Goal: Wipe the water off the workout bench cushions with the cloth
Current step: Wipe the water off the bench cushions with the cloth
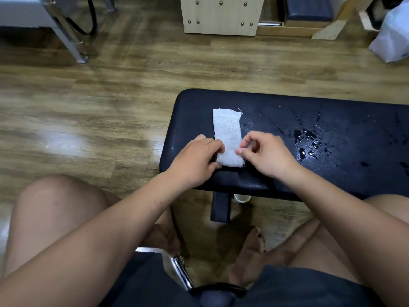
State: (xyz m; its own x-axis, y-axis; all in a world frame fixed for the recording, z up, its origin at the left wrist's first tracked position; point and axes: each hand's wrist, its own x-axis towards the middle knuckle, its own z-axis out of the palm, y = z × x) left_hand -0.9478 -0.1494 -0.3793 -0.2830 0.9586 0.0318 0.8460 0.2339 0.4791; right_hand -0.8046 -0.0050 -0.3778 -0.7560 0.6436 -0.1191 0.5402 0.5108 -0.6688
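cloth [228, 136]: white strip lying flat at left end of black padded desk [276, 107] | left hand [197, 160]: fingers pinch its near-left edge | right hand [267, 156]: fingers pinch its near-right edge | water [306, 144]: drops right of cloth

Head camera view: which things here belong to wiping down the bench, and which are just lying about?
For the job:
white cloth
bench cushion
water drops
left hand and right hand, pinching the cloth's near end

Lying about:
white plastic bag
wooden unit
chrome leg
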